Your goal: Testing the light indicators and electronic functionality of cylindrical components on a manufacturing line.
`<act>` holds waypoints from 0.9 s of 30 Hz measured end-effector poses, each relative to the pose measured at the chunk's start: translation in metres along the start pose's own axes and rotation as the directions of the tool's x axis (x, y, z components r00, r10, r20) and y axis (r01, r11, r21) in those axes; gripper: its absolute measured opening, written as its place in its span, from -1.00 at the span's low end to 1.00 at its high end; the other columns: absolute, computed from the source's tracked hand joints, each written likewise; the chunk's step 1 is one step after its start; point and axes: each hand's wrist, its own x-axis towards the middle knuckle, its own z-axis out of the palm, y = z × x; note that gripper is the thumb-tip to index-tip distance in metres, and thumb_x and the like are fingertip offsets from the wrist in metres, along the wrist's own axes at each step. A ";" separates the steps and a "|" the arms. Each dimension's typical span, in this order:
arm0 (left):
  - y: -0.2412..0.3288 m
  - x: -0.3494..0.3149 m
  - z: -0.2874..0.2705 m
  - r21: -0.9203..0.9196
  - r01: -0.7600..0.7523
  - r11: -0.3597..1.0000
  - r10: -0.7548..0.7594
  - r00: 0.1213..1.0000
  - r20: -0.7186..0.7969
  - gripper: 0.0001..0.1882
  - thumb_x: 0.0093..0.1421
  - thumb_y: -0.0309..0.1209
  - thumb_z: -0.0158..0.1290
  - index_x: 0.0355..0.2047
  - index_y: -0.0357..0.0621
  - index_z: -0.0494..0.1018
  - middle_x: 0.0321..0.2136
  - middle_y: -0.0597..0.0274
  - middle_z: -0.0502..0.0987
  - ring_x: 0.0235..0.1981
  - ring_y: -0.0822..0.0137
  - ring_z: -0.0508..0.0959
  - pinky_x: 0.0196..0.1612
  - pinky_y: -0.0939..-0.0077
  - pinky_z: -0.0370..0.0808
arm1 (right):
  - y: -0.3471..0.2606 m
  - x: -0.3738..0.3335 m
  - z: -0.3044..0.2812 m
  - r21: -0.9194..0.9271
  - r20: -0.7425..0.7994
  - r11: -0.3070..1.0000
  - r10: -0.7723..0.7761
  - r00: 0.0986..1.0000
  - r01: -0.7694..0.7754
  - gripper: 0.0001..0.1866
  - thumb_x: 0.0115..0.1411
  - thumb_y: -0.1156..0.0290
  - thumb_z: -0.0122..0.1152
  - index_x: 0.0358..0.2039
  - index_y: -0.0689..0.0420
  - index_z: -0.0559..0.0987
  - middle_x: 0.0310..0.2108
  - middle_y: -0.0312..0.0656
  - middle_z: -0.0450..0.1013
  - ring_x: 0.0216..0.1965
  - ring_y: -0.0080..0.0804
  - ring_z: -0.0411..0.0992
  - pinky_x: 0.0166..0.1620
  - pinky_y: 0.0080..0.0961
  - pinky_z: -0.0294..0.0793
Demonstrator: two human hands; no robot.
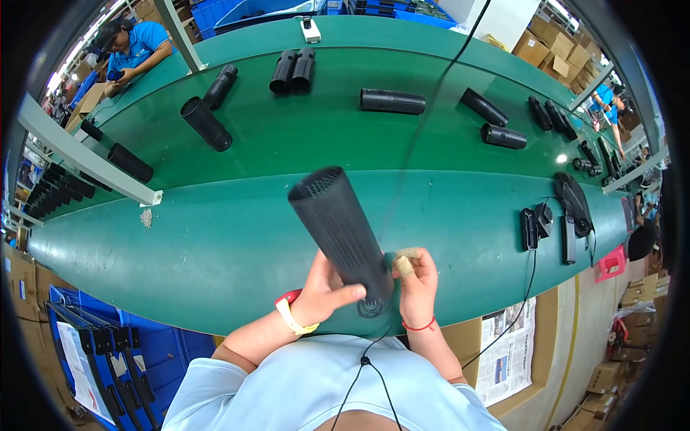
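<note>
My left hand (pixel 322 293) is wrapped round the lower part of a black perforated cylinder (pixel 341 226), its thumb across the front. The cylinder tilts, with its wide grille end up and to the left. Beside its lower right side is my right hand (pixel 419 294), with pale finger covers on the thumb and index finger. Those two fingers are curled close together; whatever is between them is too small to make out. A loop of thin black cord (pixel 371 309) shows at the cylinder's lower end.
Several black cylinders, such as one lying flat (pixel 392 101), are on the green belt (pixel 302 136) beyond the bench (pixel 215 244). Black devices with cables (pixel 568 237) lie at the right. Small pale bits (pixel 146 218) sit by a metal post (pixel 86 158). Blue bins (pixel 165 345) stand lower left.
</note>
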 end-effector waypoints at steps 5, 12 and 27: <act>-0.001 0.003 0.000 -0.082 0.088 0.993 -0.104 0.969 -0.222 -0.14 0.00 -0.35 0.12 0.21 -0.07 -0.17 0.13 0.02 0.07 0.10 0.08 0.22 0.08 0.22 0.21 | -0.004 -0.019 -0.001 -0.229 0.240 0.969 0.152 0.959 -0.096 -0.85 0.10 0.56 0.04 -0.28 0.27 0.43 -0.40 -0.14 0.43 -0.38 -0.44 0.38 -0.26 -0.54 0.40; 0.004 0.007 0.002 -0.108 0.087 0.990 -0.086 0.996 0.011 -0.09 -0.02 -0.46 0.10 0.22 -0.13 -0.26 0.12 0.00 0.08 0.10 0.14 0.22 0.10 0.23 0.17 | -0.008 -0.019 0.003 0.194 0.380 0.919 0.253 0.890 -0.344 -0.81 0.10 0.51 0.08 -0.25 0.29 0.44 -0.32 -0.12 0.44 -0.32 -0.44 0.41 -0.20 -0.57 0.40; -0.003 -0.002 0.010 0.214 0.006 0.977 0.000 1.000 -0.030 -0.04 -0.15 -0.64 0.15 0.19 -0.10 -0.18 0.10 0.00 0.15 0.06 0.07 0.28 0.03 0.18 0.30 | 0.000 -0.020 -0.002 0.264 0.465 0.878 0.246 0.851 -0.398 -0.76 0.13 0.50 0.00 -0.18 0.31 0.43 -0.29 -0.11 0.44 -0.30 -0.45 0.40 -0.21 -0.57 0.39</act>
